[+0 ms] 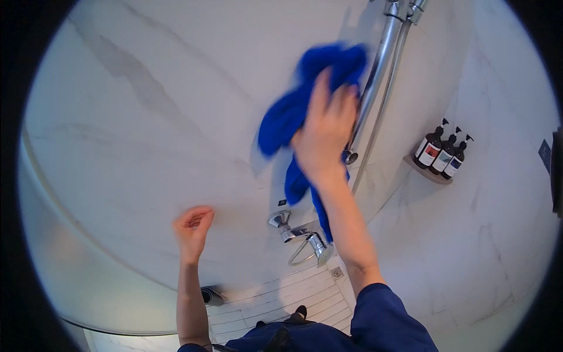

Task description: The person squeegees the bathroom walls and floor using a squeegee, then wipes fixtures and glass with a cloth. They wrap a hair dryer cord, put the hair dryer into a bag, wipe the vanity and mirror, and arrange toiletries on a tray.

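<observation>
A bunched blue cloth [284, 117] lies against the marble wall, just left of the metal shower rail [378, 67]. My right hand [328, 132] presses on the cloth with its fingers over it, slightly blurred. One end of the cloth hangs down beside the chrome mixer tap [302, 233]. Lower left, my left hand [194, 226] is raised in front of the wall with its fingers curled together. Whether anything small is inside it is hidden.
Three dark pump bottles [443, 154] stand on a small corner shelf [428, 171] at the right. A glass panel [88, 258] curves along the left. Below are the slatted floor [281, 302], a drain [336, 273] and a dark cylindrical object [212, 296].
</observation>
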Demonstrator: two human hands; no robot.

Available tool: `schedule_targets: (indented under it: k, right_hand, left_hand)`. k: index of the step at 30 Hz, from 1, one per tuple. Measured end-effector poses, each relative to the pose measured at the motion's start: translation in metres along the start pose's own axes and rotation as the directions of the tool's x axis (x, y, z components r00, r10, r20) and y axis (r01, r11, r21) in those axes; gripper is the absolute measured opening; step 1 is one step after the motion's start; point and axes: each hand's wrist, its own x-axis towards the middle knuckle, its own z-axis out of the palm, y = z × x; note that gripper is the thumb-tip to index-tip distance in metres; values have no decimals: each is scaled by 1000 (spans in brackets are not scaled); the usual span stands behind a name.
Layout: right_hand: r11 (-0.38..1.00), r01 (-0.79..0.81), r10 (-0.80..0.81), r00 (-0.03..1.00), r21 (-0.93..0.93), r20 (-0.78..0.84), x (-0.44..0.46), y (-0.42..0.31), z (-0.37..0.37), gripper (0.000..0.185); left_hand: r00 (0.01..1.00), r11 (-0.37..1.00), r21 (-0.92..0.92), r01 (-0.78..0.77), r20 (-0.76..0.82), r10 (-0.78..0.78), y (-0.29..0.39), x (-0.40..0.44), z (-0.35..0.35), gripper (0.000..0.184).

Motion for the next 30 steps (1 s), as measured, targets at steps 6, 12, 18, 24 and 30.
schedule_targets:
  k: [6, 12, 18, 24, 30]
  right_hand:
    - [987, 160, -160, 987, -34, -15, -29, 1, 8, 82]
    - [793, -519, 471, 854, 318, 220, -211, 167, 29, 53]
    - [968, -68, -98, 787, 243, 609, -206, -21, 14, 40]
    - [851, 313, -488, 766, 422, 418, -274, -59, 41, 49]
    - [849, -186, -159, 803, 494, 574, -245, -33, -20, 50]
  left_hand:
    - [1000, 1000, -14, -11, -18, 11, -4, -3, 1, 11]
    - [1000, 997, 81, -14, 23, 12, -2, 0, -1, 9]
    - [996, 996, -77, -50, 72, 55, 2, -3, -1, 10]
    - [989, 990, 137, -23, -142, 43, -22, -47, -20, 12]
    - [891, 889, 88, 450, -107, -440, -113, -186, -56, 15]
